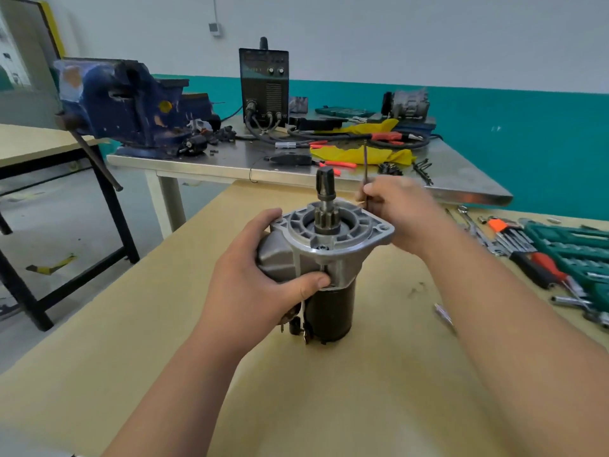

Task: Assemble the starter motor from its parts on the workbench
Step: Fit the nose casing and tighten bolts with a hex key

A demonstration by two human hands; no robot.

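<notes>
Starter motor (pixel 329 258) stands upright mid-workbench (pixel 329 407), pinion (pixel 326 219) up, with the left hand (pixel 260 278) curled round its grey housing from 9 o'clock, thumb across the front. At its 2 o'clock the right hand (pixel 405 209) pinches a thin dark rod (pixel 365 163) upright. Hex keys (pixel 514 235) lie at 3 o'clock and a blue vise (pixel 125 103) stands at 11.

Starter motor (pixel 324 258) stands upright on workbench (pixel 131 341), pinion up. Left hand (pixel 260 278) grips its housing, thumb across the front. Right hand (pixel 400 209), behind the flange, pinches a thin rod (pixel 365 163) pointing upward.
</notes>
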